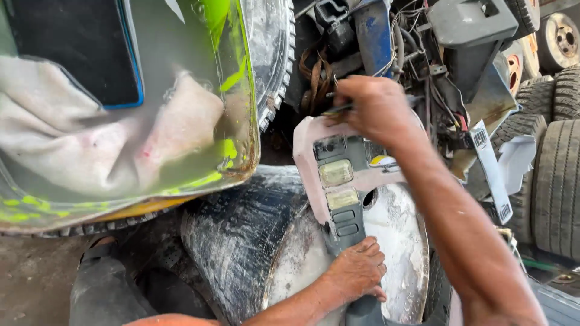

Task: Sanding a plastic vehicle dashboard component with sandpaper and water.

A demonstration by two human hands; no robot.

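A pale pink and grey vehicle lamp panel with two yellowish lenses lies over a curved metal fender. My left hand grips the panel's dark lower end and holds it down. My right hand is closed around a thin tool, a slim rod with a dark-green shaft, at the panel's upper edge. Its tip points left toward brown straps in the engine bay.
A green and grey bodywork panel with sanded patches fills the left. Wires and a blue part crowd the engine bay above. Stacked tyres stand on the right. A dark shiny mudguard sits below.
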